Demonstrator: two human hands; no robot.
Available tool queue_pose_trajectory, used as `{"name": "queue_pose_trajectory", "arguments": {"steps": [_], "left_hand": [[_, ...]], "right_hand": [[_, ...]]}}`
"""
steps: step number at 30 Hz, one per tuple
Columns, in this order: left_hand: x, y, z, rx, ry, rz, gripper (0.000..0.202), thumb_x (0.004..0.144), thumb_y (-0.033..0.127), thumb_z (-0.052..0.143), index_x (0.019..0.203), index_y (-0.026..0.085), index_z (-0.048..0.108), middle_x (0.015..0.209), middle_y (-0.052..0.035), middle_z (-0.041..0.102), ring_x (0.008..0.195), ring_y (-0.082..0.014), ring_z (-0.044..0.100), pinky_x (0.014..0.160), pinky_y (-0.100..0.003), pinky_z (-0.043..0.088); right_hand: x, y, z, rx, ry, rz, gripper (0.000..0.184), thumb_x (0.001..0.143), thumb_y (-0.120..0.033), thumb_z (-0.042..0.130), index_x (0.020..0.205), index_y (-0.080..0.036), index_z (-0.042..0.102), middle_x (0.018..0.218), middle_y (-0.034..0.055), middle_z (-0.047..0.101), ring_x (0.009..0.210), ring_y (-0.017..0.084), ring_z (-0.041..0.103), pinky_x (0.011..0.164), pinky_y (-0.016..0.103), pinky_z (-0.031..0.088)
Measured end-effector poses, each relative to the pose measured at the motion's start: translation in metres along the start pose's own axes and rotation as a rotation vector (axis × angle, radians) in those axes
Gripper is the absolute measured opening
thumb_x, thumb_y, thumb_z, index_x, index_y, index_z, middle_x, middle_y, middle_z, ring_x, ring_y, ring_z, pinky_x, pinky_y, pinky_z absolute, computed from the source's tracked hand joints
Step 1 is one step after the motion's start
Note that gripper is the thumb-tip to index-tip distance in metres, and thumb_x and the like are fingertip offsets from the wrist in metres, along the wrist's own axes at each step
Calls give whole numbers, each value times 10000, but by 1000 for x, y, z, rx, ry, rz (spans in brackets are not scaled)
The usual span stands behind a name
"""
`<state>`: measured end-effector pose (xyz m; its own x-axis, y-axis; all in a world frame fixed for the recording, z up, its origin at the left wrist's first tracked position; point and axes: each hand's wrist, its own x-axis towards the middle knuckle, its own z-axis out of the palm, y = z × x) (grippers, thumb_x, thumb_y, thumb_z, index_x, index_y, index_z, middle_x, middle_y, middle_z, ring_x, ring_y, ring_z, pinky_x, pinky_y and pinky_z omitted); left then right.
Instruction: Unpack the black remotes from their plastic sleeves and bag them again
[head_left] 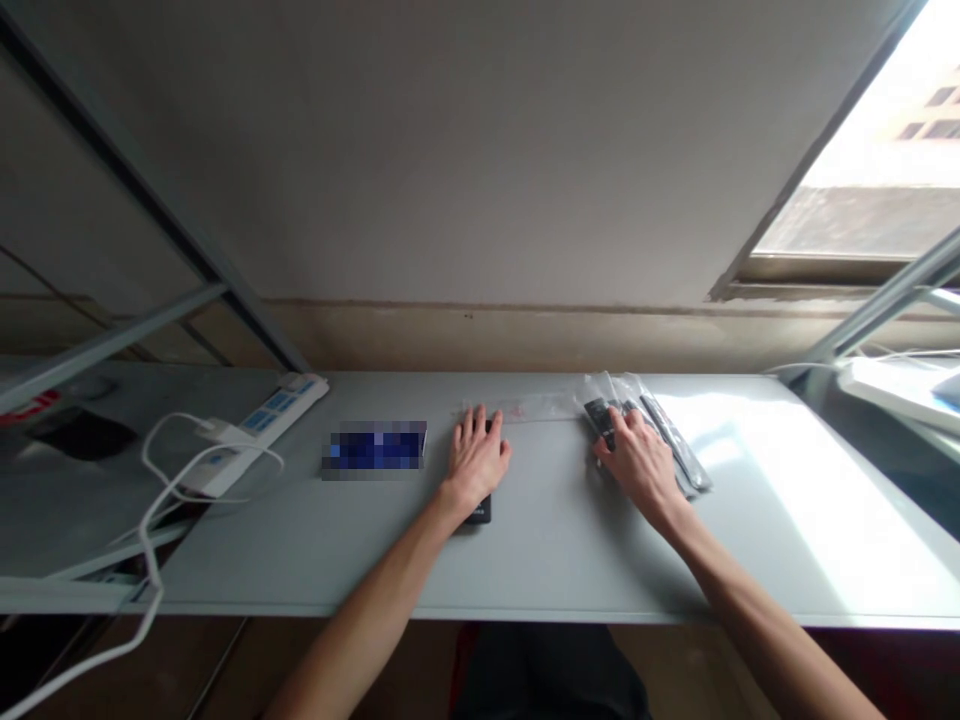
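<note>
My left hand (477, 459) lies flat, fingers stretched out, on top of a black oblong device (480, 512) whose near end shows under the wrist. My right hand (637, 460) rests palm down with fingers extended on a fanned stack of black remotes in clear plastic bags (679, 445). An empty clear bag (525, 408) lies on the table between the two hands, just beyond the left fingertips.
Grey table (540, 560) against a wall. A blurred blue box (375, 447) sits left of my left hand. A white power strip (259, 425) with a plug and white cable (161, 470) lies further left. Metal shelf frames stand at both sides, with a window at the right.
</note>
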<state>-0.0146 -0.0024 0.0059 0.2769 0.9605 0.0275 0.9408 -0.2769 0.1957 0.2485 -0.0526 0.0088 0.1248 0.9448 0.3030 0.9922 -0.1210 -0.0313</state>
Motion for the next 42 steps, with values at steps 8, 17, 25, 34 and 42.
{"name": "queue_pose_trajectory", "arguments": {"steps": [8,17,25,34,42], "left_hand": [[3,6,-14,-450,204,142,621,1110,480,409,1655,182,418,1694,-143,458,1638,-325,307,1321,-562,295],[10,7,-11,-1605,-31,12,625,865,607,795,1270,133,746,1184,-151,789,1021,-301,776,690,-332,647],[14,3,-8,-1974,-20,-118,589,777,488,944,1230,149,781,1158,-116,814,977,-243,789,900,-389,661],[16,-1,-6,-2108,-64,-78,453,811,358,931,1201,167,800,1229,-100,808,1034,-226,786,942,-377,662],[19,-7,-9,-2079,-185,-54,533,747,410,974,1171,154,778,1149,-110,813,931,-230,796,742,-300,657]], "right_hand": [[6,-8,-42,265,121,-79,563,1009,-376,545,1547,-213,570,1210,164,723,933,326,723,814,455,597],[13,-43,-7,678,36,-600,525,1092,-374,508,1610,-293,522,1398,105,718,1250,285,703,1083,437,583],[21,-22,7,1163,116,98,528,971,-615,684,1326,-226,722,1088,116,773,964,290,729,875,477,618],[54,-24,-29,1633,-157,283,533,855,-705,775,752,-185,722,509,-68,403,461,78,315,424,235,262],[102,-33,-103,1466,-62,34,557,893,-653,773,1015,-115,849,563,-70,359,493,74,295,437,241,223]]}}
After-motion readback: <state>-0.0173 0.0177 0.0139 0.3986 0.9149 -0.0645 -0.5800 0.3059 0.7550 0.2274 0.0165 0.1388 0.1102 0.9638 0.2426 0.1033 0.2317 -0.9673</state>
